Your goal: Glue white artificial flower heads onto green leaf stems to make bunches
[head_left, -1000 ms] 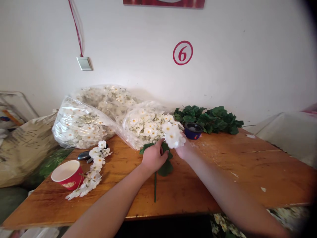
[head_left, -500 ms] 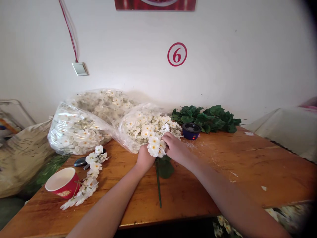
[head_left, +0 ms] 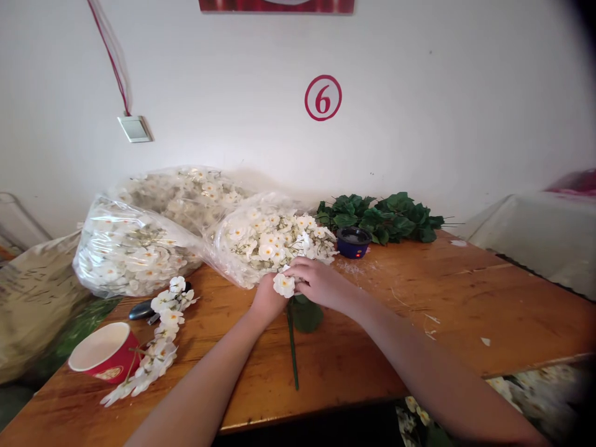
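Pinching white flower [head_left: 284, 285] in R hand [head_left: 326, 287] w/ fingers drawn narrow; gripping top of green stem [head_left: 293, 351] in L hand [head_left: 269, 300], w/ fingertips hidden. Pointing stem twd front edge of table [head_left: 363, 360], w/ round green leaf [head_left: 308, 318] alongside. Facing bagged white blooms [head_left: 267, 242] just beyond, blue pot [head_left: 352, 249] & dk green foliage [head_left: 395, 217] back R. Having red paper cup [head_left: 125, 357] & curved flower spray [head_left: 164, 338] at L.

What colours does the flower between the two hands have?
The flower is white with a yellow-orange centre; it shows best in the head view.
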### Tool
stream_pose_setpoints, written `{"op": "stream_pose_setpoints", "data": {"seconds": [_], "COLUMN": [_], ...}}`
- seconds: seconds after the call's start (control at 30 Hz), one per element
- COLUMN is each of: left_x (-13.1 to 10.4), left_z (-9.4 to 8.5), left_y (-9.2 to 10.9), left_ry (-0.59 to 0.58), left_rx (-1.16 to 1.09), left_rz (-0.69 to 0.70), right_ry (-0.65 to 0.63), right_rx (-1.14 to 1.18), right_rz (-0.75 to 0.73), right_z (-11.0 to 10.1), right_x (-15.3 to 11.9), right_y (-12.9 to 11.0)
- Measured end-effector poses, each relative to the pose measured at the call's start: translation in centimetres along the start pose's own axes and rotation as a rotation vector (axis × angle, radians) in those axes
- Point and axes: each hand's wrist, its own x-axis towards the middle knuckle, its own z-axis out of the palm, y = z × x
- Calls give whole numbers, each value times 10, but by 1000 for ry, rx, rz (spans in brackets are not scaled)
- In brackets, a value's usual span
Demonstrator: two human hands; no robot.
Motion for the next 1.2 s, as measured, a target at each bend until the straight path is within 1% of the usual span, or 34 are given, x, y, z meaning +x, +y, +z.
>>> {"op": "stream_pose_setpoints", "data": {"seconds": [0.1, 0.17, 0.2, 0.3, 0.4, 0.5, 0.57, 0.6, 0.73, 0.83, 0.9, 0.93, 1.0, 1.07, 1.13, 1.2], "left_x": [-2, -2, -2, -1, 0, 0, 0, 0, -2, -2, -2, -2, 0, 2, 2, 0], "left_z": [0, 0, 0, 2, 4, 6, 7, 7, 5, 1, -2, -2, -1, 1, 3, 2], "left_y": [4, 5, 5, 0, -6, -8, -6, -5, 0, 5, 8, 9, 9, 7, 6, 6], "left_ry": [-18, -14, -16, -26, 6, 13, 6, 6, 0, -20, -36, -49, -90, -130, -142, -125], "left_rx": [-150, -256, -273, -224, -215, -225, -205, -184, -89, -57, -4, 36, 103, 120, 50, -78], "left_rz": [83, 112, 115, 118, 103, 74, 52, 44, 49, 38, 35, 39, 55, 75, 81, 63], "right_ry": [59, 70, 64, 17, -3, 1, 25, 53, 169, 178, 187, 201, 228, 223, 189, 176], "right_rx": [68, 102, 112, 122, 165, 346, 452, 470, 515, 575, 507, 429, 235, 90, 49, 46], "right_rz": [40, 98, 126, 196, 284, 474, 579, 603, 645, 697, 679, 634, 491, 370, 346, 368], "right_z": [1, 1, 1, -2, -6, -5, 0, 3, 14, 17, 15, 14, 12, 10, 10, 11], "right_x": [2, 2, 2, 1, 0, 0, 2, 2, 5, 6, 5, 5, 4, 4, 4, 4], "right_y": [7, 8, 8, 4, 2, 2, 2, 2, 1, 0, -2, -2, -4, -4, -4, -2]}}
